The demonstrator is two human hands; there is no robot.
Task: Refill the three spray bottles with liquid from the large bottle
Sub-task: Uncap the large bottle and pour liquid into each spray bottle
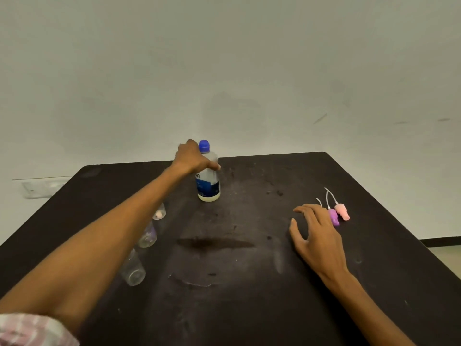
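Head view. Large bottle (pixel 208 181): clear plastic, blue screw cap (pixel 204 146) on, dark blue label, pale liquid showing only at the base. It stands upright on the dark table (pixel 274 270), far side. Left hand (pixel 193 157) grips its shoulder just under the cap, fingers curled round the far face, thumb tip on the near right. Judged light with so little liquid, thin-walled and liable to dent under a hard squeeze; smooth plastic, possibly slippery. The labelled waist below the fingers offers the steadier hold for pouring; the cap must come off first.

Spray bottles, three, small, clear, uncapped, apparently empty: near one (pixel 133 270), middle one (pixel 147 237), far one (pixel 159 212), in a row under the left forearm, well short of the fingers. Judged very light and easily tipped; each likely needs steadying at the base.

Right hand (pixel 318 236): fingers spread and relaxed, holding nothing, low over the table. Purple spray head (pixel 333 217) just beyond its fingertips, pink spray head (pixel 342 211) beside that, a third dip tube (pixel 318 201) partly hidden.
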